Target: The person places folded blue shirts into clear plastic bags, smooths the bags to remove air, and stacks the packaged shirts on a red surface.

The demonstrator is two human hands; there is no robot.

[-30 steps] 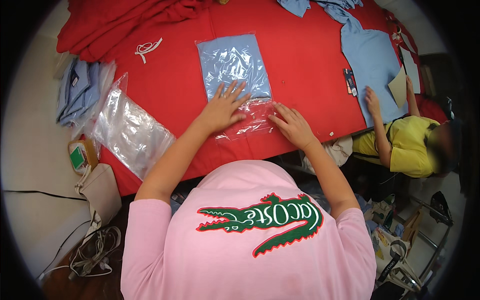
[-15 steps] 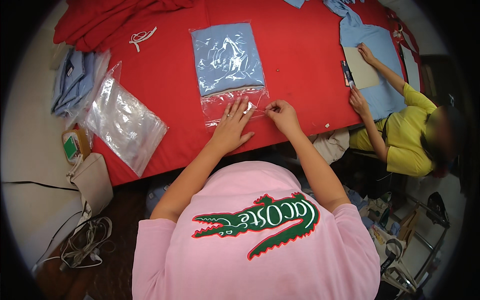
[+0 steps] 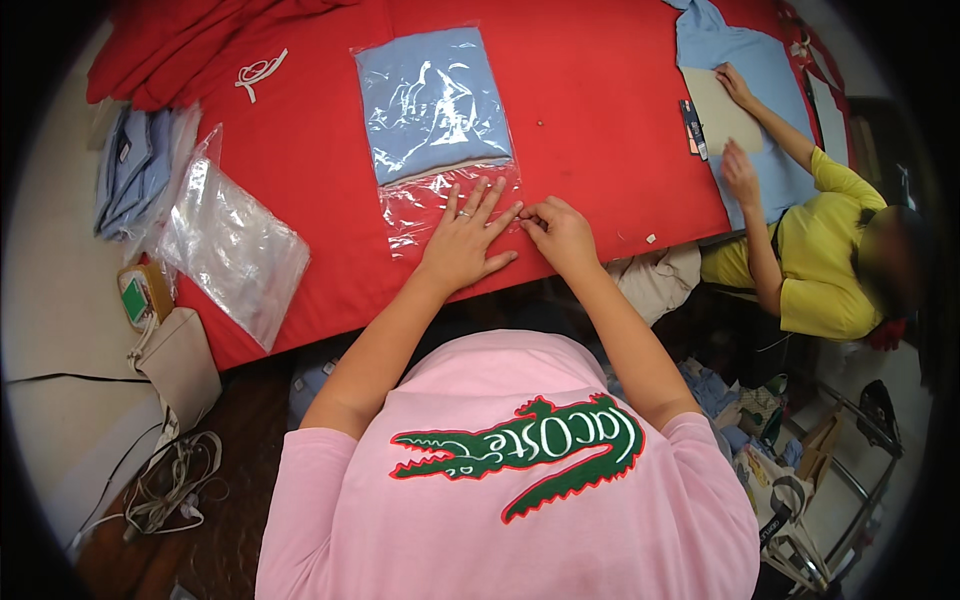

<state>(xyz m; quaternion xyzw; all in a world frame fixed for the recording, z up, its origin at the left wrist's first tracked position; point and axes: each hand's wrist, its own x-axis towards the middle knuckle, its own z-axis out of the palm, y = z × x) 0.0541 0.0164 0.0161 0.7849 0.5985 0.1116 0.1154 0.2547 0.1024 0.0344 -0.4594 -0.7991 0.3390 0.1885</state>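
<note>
A folded light blue garment (image 3: 435, 95) lies inside a clear plastic bag (image 3: 410, 215), whose loose end points toward me. My left hand (image 3: 462, 238) rests on that loose end with its fingers spread. Close beside it, my right hand (image 3: 558, 235) pinches the bag's edge near the left index fingertip. The fingers cover the exact spot, so I cannot tell whether a thin strip is also in the pinch.
Flat clear bags (image 3: 235, 250) lie at the left, beside bagged blue garments (image 3: 130, 170). Red cloth (image 3: 620, 130) covers the table. At the right, a co-worker in yellow (image 3: 820, 250) works with a board (image 3: 725, 115) on a blue garment (image 3: 770, 85).
The bag and table things sit slightly further left and up in view. My right fingers are nearer my left hand. The co-worker's near hand has lifted from beside the board.
</note>
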